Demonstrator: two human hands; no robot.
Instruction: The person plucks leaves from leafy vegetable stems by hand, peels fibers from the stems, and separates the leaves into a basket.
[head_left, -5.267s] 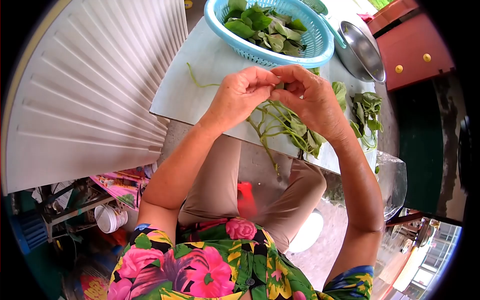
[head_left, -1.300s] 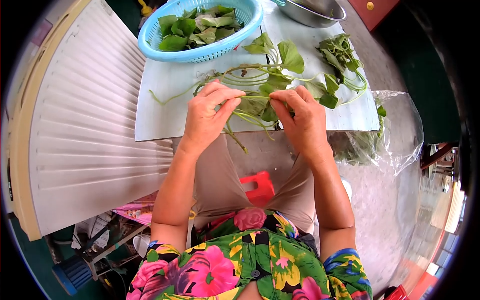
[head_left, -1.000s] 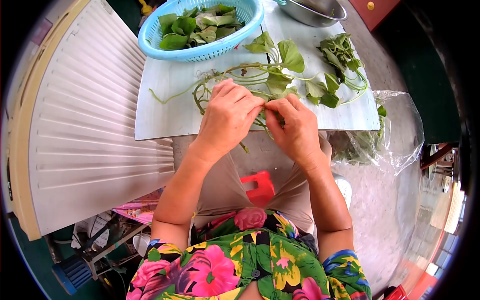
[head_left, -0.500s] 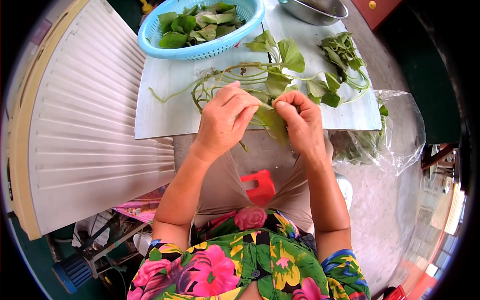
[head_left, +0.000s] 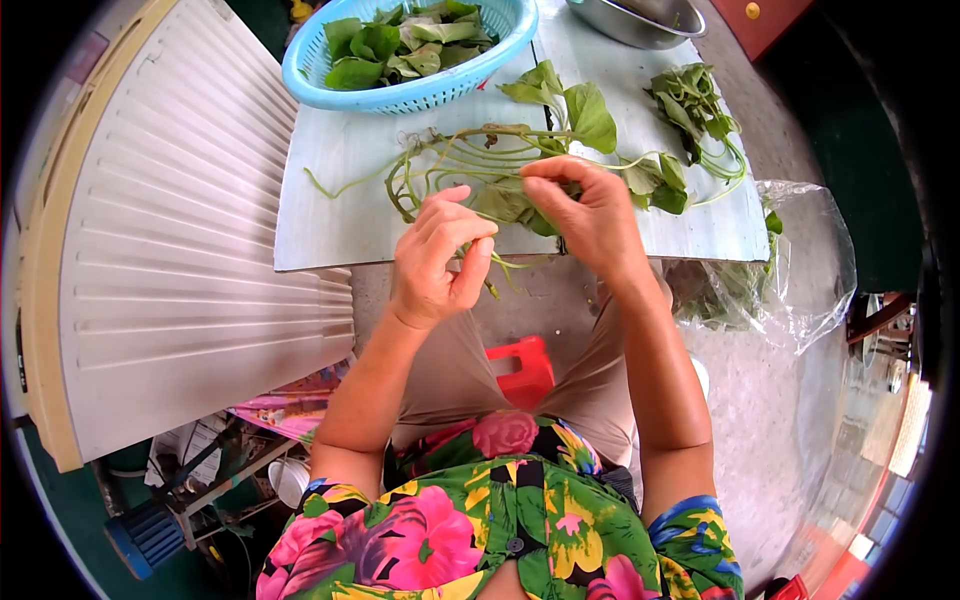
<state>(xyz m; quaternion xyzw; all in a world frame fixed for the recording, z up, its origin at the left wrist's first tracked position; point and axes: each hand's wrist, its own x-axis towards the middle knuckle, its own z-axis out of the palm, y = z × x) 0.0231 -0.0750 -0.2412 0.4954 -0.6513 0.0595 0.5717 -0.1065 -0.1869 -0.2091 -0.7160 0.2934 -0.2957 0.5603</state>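
I seem to be picking over the long, green leafy stems (head_left: pixel 507 199), loose on the pale-blue, flat-topped bench (head_left: pixel 335 232); the next move calls for a light, exact pinch. My right grip (head_left: pixel 592 212) leans over them, fingertips nearly meeting, while my left grip (head_left: pixel 435 262) curls nearer me, thumb by forefinger; I cannot tell whether either has hold of anything.

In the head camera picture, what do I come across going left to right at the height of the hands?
White ribbed panel, left hand, right hand, clear plastic bag.
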